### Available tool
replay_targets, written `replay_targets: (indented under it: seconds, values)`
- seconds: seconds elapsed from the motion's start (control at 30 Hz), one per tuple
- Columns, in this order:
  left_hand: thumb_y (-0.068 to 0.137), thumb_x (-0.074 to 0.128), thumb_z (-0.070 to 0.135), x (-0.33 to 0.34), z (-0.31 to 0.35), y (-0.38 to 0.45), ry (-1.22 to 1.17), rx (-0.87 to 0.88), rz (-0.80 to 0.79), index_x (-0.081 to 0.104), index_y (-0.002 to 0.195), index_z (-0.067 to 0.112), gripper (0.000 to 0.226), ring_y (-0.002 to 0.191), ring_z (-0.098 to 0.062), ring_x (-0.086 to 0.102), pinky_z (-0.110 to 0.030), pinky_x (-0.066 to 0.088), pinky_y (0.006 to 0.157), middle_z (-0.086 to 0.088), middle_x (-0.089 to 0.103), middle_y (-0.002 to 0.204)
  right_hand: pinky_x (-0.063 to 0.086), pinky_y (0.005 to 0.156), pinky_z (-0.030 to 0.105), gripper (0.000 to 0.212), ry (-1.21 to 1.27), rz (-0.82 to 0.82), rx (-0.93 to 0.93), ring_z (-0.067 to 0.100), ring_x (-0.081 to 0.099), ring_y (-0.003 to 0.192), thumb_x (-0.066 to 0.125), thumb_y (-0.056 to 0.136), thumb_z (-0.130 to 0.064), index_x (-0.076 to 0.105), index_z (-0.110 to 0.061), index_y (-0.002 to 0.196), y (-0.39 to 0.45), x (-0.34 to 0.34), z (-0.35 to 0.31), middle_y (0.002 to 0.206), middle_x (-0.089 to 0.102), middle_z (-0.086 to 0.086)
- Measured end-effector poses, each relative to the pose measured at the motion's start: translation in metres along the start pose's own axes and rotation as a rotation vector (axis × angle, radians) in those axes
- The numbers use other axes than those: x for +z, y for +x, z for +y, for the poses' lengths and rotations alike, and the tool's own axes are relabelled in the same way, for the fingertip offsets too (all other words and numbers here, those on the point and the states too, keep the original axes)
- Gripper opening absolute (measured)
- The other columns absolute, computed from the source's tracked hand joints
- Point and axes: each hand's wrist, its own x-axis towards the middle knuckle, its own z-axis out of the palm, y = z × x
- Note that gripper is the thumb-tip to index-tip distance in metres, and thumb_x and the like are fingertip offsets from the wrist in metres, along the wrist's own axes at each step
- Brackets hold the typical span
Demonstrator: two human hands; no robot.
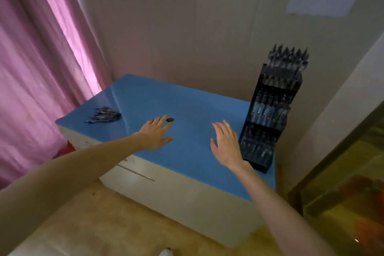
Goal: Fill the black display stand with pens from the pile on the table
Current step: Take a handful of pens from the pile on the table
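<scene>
The black display stand [270, 110] sits upright at the table's [187, 106] right edge, tiers loaded with pens. A small pile of pens [104, 114] lies near the far left corner. Both hands are flat on the blue top, fingers spread, gripping nothing: left hand [155, 134] mid-table next to a small dark disc [169, 119], right hand [226, 143] just beside the stand.

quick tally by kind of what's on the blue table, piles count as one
stand: 1
pen pile: 1
small dark disc: 1
hands, the left hand and the right hand, flat on the table: 2
total: 5
</scene>
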Motion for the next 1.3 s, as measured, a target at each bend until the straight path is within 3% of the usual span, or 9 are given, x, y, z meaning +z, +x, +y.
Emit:
replay_targets:
  seconds: [0.27,0.43,0.63,0.83,1.03,1.17,1.3]
  values:
    - [0.101,0.028,0.065,0.032,-0.159,-0.011,-0.114,-0.161,-0.04,0.011,0.161,0.015,0.079,0.149,-0.035,0.026,-0.047,0.03,0.118,-0.015,0.0,0.168,0.018,0.123,0.039,0.059,-0.016,-0.189,-0.06,0.026,0.013,0.156,0.051,0.104,-0.025,0.029,-0.01,0.156,0.114,0.069,-0.104,0.161,0.031,0.005]
    - [0.098,0.043,0.061,0.047,-0.263,-0.009,-0.134,-0.2,-0.057,0.027,0.153,0.014,0.074,0.135,-0.036,0.045,-0.047,0.046,0.104,-0.013,0.017,0.162,0.028,0.119,0.039,0.063,-0.03,-0.336,-0.07,0.028,0.028,0.149,0.052,0.103,-0.032,0.027,-0.009,0.156,0.184,0.123,-0.186,0.157,0.037,0.009]
    - [0.097,0.047,0.059,0.056,-0.353,-0.01,-0.19,-0.213,-0.134,0.028,0.154,0.016,0.074,0.138,-0.031,0.044,-0.043,0.041,0.11,-0.009,0.025,0.16,0.029,0.12,0.043,0.072,0.071,-0.493,-0.08,0.03,0.029,0.148,0.055,0.103,-0.036,0.019,-0.009,0.159,0.249,0.16,-0.272,0.162,0.03,0.011]
    - [0.098,0.048,0.058,0.08,-0.41,-0.001,-0.21,-0.237,-0.249,0.024,0.156,0.016,0.076,0.139,-0.031,0.042,-0.041,0.037,0.112,-0.009,0.033,0.156,0.035,0.115,0.039,0.06,0.085,-0.519,-0.119,0.031,0.04,0.14,0.055,0.102,-0.031,0.032,-0.008,0.153,0.31,0.194,-0.327,0.154,0.041,0.014]
    - [0.099,0.047,0.061,0.11,-0.445,0.033,-0.25,-0.2,-0.394,0.015,0.161,0.015,0.083,0.148,-0.03,0.03,-0.042,0.029,0.119,-0.008,0.022,0.165,0.044,0.104,0.038,0.046,0.091,-0.598,-0.106,0.03,0.052,0.128,0.053,0.103,-0.032,0.046,-0.009,0.142,0.345,0.254,-0.349,0.142,0.053,0.012]
    - [0.1,0.048,0.057,0.137,-0.466,0.07,-0.297,-0.146,-0.44,0.022,0.159,0.016,0.076,0.146,-0.029,0.035,-0.042,0.032,0.117,-0.008,0.029,0.162,0.051,0.095,0.042,0.032,0.111,-0.61,-0.132,0.029,0.06,0.114,0.055,0.099,-0.036,0.054,-0.014,0.122,0.375,0.294,-0.358,0.123,0.059,0.007]
    - [0.099,0.051,0.054,0.158,-0.48,0.097,-0.353,-0.073,-0.436,0.035,0.153,0.018,0.067,0.136,-0.029,0.046,-0.041,0.039,0.111,-0.009,0.042,0.153,0.052,0.087,0.038,0.035,0.127,-0.647,-0.122,0.029,0.062,0.107,0.063,0.094,-0.039,0.058,-0.013,0.116,0.403,0.324,-0.357,0.117,0.063,0.008]
